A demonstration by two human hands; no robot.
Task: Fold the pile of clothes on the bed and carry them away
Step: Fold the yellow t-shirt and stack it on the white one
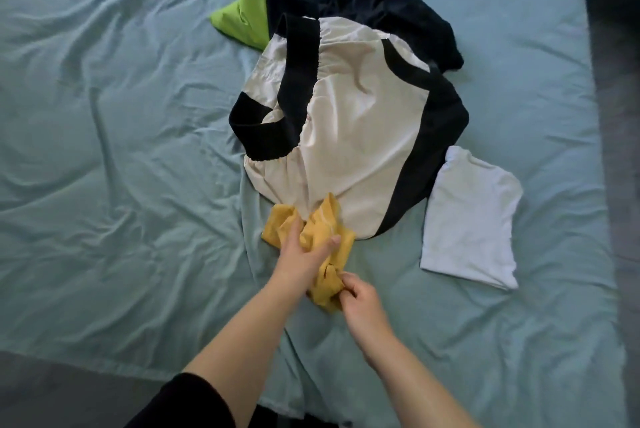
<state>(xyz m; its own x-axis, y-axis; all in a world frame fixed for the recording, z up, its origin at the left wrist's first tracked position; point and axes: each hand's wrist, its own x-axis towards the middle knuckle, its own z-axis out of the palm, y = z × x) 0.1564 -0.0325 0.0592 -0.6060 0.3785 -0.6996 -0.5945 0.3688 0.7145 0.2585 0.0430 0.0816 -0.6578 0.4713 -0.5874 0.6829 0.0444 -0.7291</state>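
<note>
A wrinkled teal sheet (104, 150) filled most of the view. Dark grey floor (52, 389) showed at the near left and along the right edge.

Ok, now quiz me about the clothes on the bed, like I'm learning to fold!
1. True or false: the white shirt is already folded.
2. Which cloth do the left hand and right hand grip? A green, B yellow, C white.
3. Which garment lies on top of the others?
Key: 1 true. 2 B, the yellow cloth. 3 the cream-and-navy garment.
</note>
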